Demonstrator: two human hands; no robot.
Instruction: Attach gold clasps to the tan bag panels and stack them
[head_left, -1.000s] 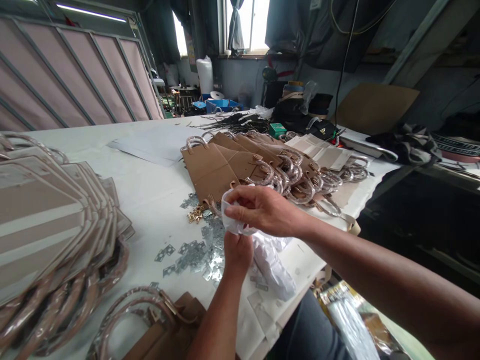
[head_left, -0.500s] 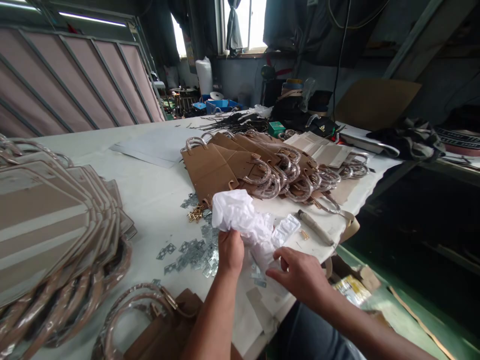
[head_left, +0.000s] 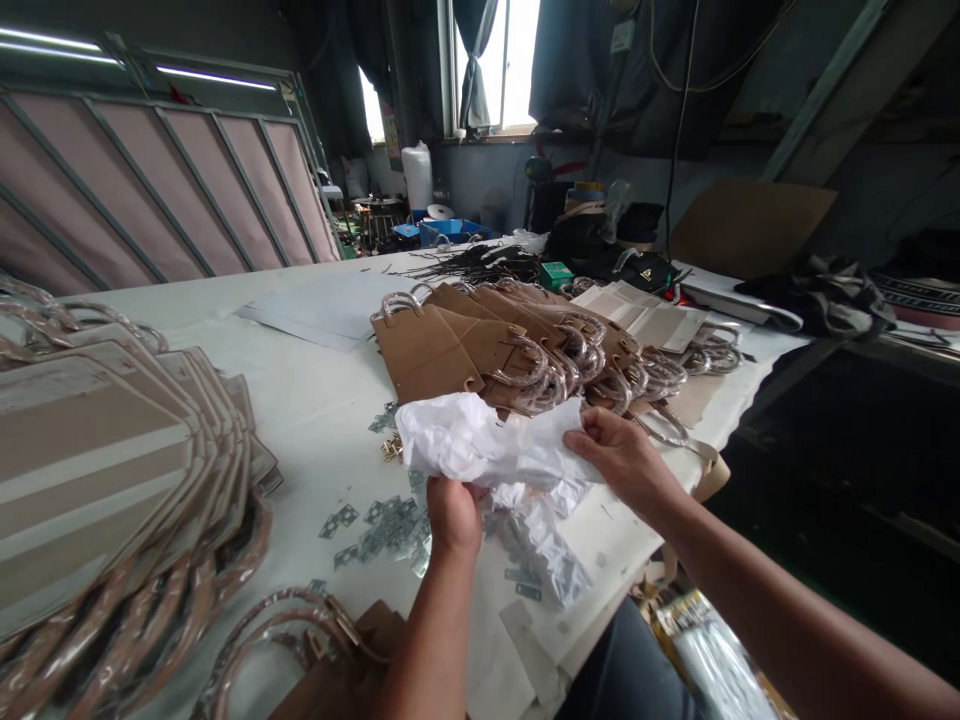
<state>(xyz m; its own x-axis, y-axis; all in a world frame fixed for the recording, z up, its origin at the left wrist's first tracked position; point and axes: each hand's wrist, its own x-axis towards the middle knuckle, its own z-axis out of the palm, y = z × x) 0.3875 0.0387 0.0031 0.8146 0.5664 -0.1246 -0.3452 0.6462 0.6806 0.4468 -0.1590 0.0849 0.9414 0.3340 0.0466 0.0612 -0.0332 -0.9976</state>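
A crumpled white wrapping sheet (head_left: 457,435), thin paper or plastic, is stretched between both hands above the table. My left hand (head_left: 454,515) grips its lower left part from beneath, with the fingers partly hidden behind it. My right hand (head_left: 619,450) pinches its right end between thumb and fingers. Below the sheet, a crinkled clear-white plastic piece (head_left: 551,555) rests on the table. Flat metal plates (head_left: 394,530) with holes lie scattered left of it. Small gold-coloured metal pieces (head_left: 391,447) sit just behind my left hand.
Brown bag panels (head_left: 427,345) with plastic-wrapped handles are heaped behind my hands. More panels (head_left: 97,440) are stacked at the left, and a wrapped handle (head_left: 262,610) lies in front. A green box (head_left: 556,275) stands farther back. The white table's (head_left: 300,400) edge runs along the right.
My right hand has moved up and right and now grips the sheet's end, which has been pulled out sideways. The crinkled plastic piece below has come into fuller view.
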